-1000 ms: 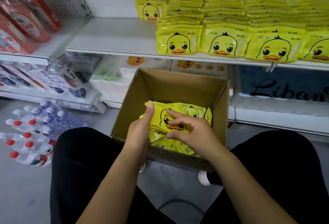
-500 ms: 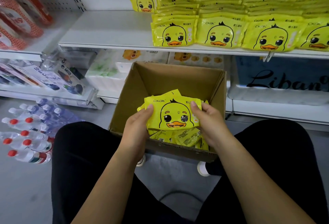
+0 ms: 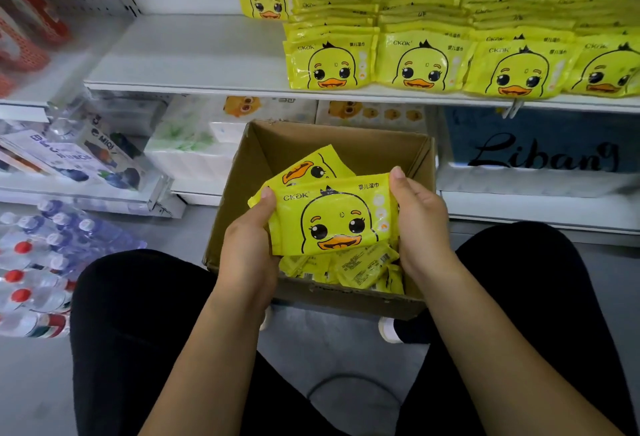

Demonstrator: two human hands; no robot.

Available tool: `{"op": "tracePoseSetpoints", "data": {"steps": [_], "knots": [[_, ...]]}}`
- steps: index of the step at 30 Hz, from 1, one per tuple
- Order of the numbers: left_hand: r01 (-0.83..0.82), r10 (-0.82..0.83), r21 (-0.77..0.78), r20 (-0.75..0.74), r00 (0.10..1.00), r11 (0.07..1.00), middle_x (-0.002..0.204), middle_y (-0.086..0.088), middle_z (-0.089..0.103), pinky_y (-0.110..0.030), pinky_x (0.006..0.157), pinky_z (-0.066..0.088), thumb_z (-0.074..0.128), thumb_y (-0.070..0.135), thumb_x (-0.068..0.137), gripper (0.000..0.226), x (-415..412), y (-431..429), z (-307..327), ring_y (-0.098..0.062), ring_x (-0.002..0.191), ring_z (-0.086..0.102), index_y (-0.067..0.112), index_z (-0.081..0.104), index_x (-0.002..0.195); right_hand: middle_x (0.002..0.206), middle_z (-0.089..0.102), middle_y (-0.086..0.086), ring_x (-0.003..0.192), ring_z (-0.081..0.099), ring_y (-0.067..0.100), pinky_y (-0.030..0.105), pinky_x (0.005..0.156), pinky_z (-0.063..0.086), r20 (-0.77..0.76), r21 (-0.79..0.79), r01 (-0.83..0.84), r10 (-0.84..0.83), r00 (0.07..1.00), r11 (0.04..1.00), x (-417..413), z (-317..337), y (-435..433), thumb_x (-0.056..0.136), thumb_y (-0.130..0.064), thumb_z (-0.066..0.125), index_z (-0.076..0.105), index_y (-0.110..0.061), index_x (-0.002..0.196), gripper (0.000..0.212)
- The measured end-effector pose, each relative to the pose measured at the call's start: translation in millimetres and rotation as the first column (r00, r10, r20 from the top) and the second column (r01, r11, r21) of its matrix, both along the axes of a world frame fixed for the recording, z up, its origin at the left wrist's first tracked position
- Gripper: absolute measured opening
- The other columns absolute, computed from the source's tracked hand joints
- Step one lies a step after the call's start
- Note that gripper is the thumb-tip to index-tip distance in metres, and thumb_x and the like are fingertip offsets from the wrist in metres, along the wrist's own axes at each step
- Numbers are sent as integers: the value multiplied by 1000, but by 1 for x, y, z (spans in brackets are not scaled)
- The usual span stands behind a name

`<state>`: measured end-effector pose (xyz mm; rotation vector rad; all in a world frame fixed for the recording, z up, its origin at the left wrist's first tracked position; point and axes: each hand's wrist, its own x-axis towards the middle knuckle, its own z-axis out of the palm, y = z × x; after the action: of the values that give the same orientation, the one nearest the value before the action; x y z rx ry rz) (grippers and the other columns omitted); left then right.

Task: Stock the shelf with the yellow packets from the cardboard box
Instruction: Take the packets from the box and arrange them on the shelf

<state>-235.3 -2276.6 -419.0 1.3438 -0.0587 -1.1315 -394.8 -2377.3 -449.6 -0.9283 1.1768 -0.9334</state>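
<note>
Over at nine o'clock, shrink-wrapped water bottles (image 3: 38, 262) lie on the floor, no part of the job. Up at eleven o'clock the shelf (image 3: 187, 51) shows bare white board, so I'd judge there is room left to fill. At six o'clock sits the cardboard box (image 3: 311, 145), with loose packets (image 3: 360, 269) in its bottom. The left hand (image 3: 247, 255) pinches the left edge of a few yellow packets (image 3: 334, 217), thumb on the front, fingers curled behind. They hang over the box, between both hands. The right hand (image 3: 420, 224) grips the right edge, thumb at the top corner. At one o'clock stocked rows (image 3: 426, 61) fill the shelf's right half: roughly halfway done, I'd say.
</note>
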Motion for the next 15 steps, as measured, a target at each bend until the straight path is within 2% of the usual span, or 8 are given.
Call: {"op": "tracePoseSetpoints", "data": {"steps": [1, 3, 5, 7, 9, 11, 12, 15], "knots": [[-4, 3, -29, -33, 999, 1000, 113, -13, 77, -38, 68, 63, 51, 36, 105, 36, 5, -3, 4, -27, 100, 76, 10, 69, 124, 97, 74, 20, 90, 68, 25, 50, 89, 56, -17, -52, 29, -30, 999, 998, 5, 3, 0, 93, -52, 59, 74, -10, 95, 45], [1, -10, -106, -89, 996, 994, 115, -12, 76, -40, 70, 64, 46, 34, 107, 35, 17, -10, 13, -28, 102, 76, 12, 69, 123, 92, 65, 34, 76, 54, 21, 38, 74, 45, -34, -139, 66, -71, 997, 988, 17, 12, 0, 97, -49, 56, 64, 3, 90, 53], [-4, -12, -160, -101, 995, 987, 118, -11, 76, -42, 76, 63, 45, 35, 107, 35, 29, -19, 23, -28, 104, 75, 16, 68, 126, 102, 58, 40, 78, 56, 23, 37, 78, 44, -20, -181, 49, -54, 998, 982, 29, 24, -4, 98, -50, 55, 61, 6, 94, 56], [-19, 4, -180, -83, 997, 984, 119, -9, 76, -40, 72, 64, 45, 39, 106, 38, 45, -30, 33, -25, 103, 75, 18, 67, 129, 108, 67, 28, 98, 70, 32, 48, 95, 52, -12, -159, -37, 36, 999, 987, 40, 39, -12, 94, -58, 56, 71, -8, 101, 53], [-41, 33, -201, -45, 998, 979, 116, -6, 77, -37, 69, 64, 45, 42, 106, 38, 61, -42, 40, -22, 100, 76, 19, 68, 126, 113, 75, 8, 105, 71, 26, 50, 99, 53, 4, -121, -163, 164, 986, 979, 48, 52, -22, 88, -57, 55, 74, -22, 106, 44], [-81, 75, -215, -34, 997, 973, 106, -4, 79, -34, 62, 63, 46, 41, 107, 34, 78, -56, 48, -18, 91, 78, 19, 70, 117, 112, 74, 6, 86, 75, 20, 40, 84, 61, 15, -115, -263, 266, 964, 958, 57, 58, -31, 93, -42, 56, 69, -27, 103, 23], [-89, 86, -221, -23, 996, 971, 101, -3, 80, -33, 60, 62, 46, 40, 107, 33, 85, -63, 51, -17, 87, 78, 19, 71, 113, 103, 74, 7, 76, 74, 19, 34, 76, 63, -13, -137, -286, 287, 958, 948, 63, 61, -33, 97, -33, 56, 67, -27, 101, 13], [-73, 89, -237, 57, 994, 969, 99, -2, 80, -37, 70, 63, 46, 42, 107, 35, 105, -84, 58, -18, 87, 78, 18, 71, 109, 68, 72, 4, 62, 68, 15, 27, 65, 59, -91, -261, -237, 220, 971, 936, 83, 71, -46, 101, -21, 55, 67, -22, 90, 17]]}}
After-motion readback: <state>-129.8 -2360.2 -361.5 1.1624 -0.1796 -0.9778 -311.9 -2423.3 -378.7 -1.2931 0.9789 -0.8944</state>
